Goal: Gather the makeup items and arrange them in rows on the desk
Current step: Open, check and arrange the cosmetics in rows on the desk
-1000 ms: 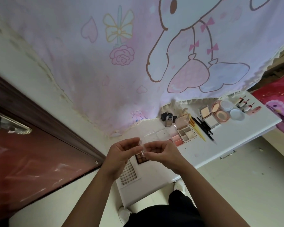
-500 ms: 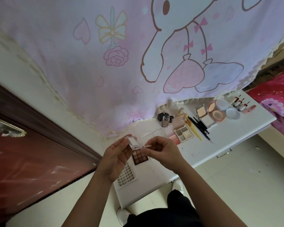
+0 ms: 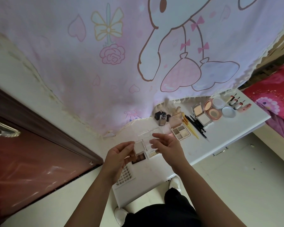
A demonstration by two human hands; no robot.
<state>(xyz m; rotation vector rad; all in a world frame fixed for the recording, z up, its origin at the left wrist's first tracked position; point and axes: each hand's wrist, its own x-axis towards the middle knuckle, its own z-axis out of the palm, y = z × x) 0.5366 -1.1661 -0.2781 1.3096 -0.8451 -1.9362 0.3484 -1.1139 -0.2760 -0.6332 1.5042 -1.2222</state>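
Note:
My left hand [image 3: 120,155] pinches a small square white compact [image 3: 138,146] and holds it above the near left part of the white desk [image 3: 156,181]. My right hand [image 3: 168,147] hovers just right of the compact with relaxed fingers, holding nothing. Under the hands lie a brown eyeshadow palette [image 3: 138,159] and a small pale palette [image 3: 153,153]. Farther right stand an open quad palette [image 3: 179,132], a foundation bottle [image 3: 162,118], pencils [image 3: 195,127], a powder compact [image 3: 202,115], a round pink compact [image 3: 213,112], white jars [image 3: 228,112] and lip tubes [image 3: 236,103].
A sheet of false nails [image 3: 124,175] lies at the desk's near left. A cartoon-printed cloth [image 3: 138,54] hangs behind the desk. A dark red door [image 3: 31,161] stands at the left and a red bed cover [image 3: 272,99] at the right.
Both hands were together on the small compact. Now only my left hand holds it, turned face up, and my right hand has let go and drawn away to the right.

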